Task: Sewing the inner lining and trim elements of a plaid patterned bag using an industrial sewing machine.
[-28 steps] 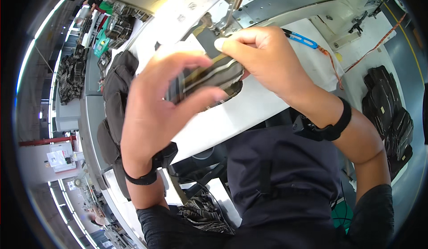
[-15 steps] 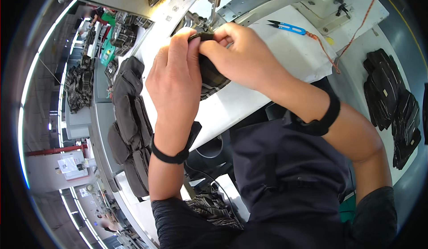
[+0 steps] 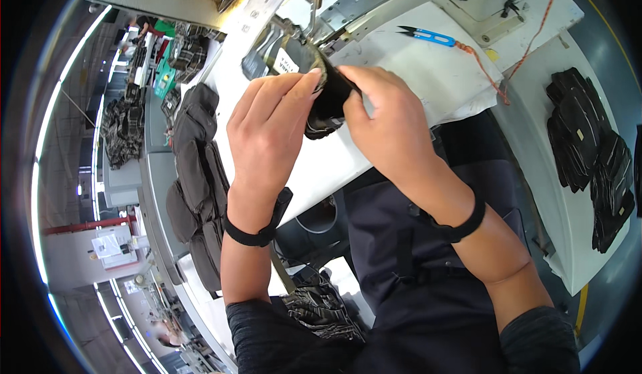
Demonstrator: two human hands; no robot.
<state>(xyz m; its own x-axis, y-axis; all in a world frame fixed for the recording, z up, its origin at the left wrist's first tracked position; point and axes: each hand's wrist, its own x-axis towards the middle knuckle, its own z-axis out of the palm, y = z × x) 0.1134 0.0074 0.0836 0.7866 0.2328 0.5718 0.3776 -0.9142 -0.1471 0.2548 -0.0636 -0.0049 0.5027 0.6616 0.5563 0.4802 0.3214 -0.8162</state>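
Observation:
A dark sewn fabric piece (image 3: 329, 105) with a plaid-like pattern is held up between my two hands, just in front of a sewing machine's needle area (image 3: 313, 14). My left hand (image 3: 266, 128) pinches its left edge, thumb and fingers pressed together. On the other side, the thumb and fingers of my right hand (image 3: 391, 121) grip the right edge. The piece stands partly spread, so a dark inside shows. A white label (image 3: 285, 61) is visible on the part beyond my left fingers. Which kind of article it is I cannot make out.
Blue thread snips (image 3: 428, 36) on an orange cord lie on the white table to the right. Dark padded fabric pieces (image 3: 195, 173) are stacked at left, more dark pieces (image 3: 576, 133) at far right. Plaid fabric (image 3: 321, 310) is heaped below. People work in the left background.
The fabric piece has been opened out and turned, bringing its white label into view. My right hand has moved right and down, away from the left hand; the left hand has dropped slightly.

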